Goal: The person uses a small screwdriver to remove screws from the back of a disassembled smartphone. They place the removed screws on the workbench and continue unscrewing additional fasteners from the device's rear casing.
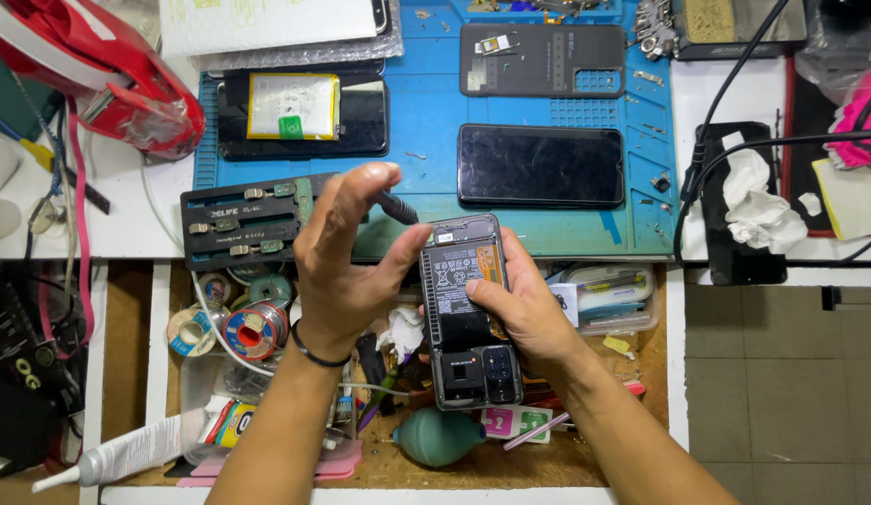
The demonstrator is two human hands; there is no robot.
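The opened black smartphone with its back cover removed (pixel 470 313) is held upright above the open drawer, just below the table edge, battery and camera module exposed. The right hand (pixel 520 304) is closed around the smartphone's right side, thumb lying across the battery. The left hand (pixel 347 248) is half closed in a pinch around a thin black tool handle (pixel 396 207), whose tip points at the top edge of the smartphone; whether the tip touches cannot be told. The step in hand appears to be work on the upper frame of the smartphone, likely at a screw or clip. The next move calls for a steady grip by the right hand and exact seating of the tool tip before force is applied. On the blue work mat (pixel 435 140) lie three further items: one dark smartphone with a black screen facing up (pixel 540 165), one grey back cover (pixel 543 60), and one black phone body with a yellow-edged battery (pixel 303 114). One black clamping fixture (pixel 244 220) lies at the mat's left edge. One green rubber air blower (pixel 440 438) rests in the drawer.
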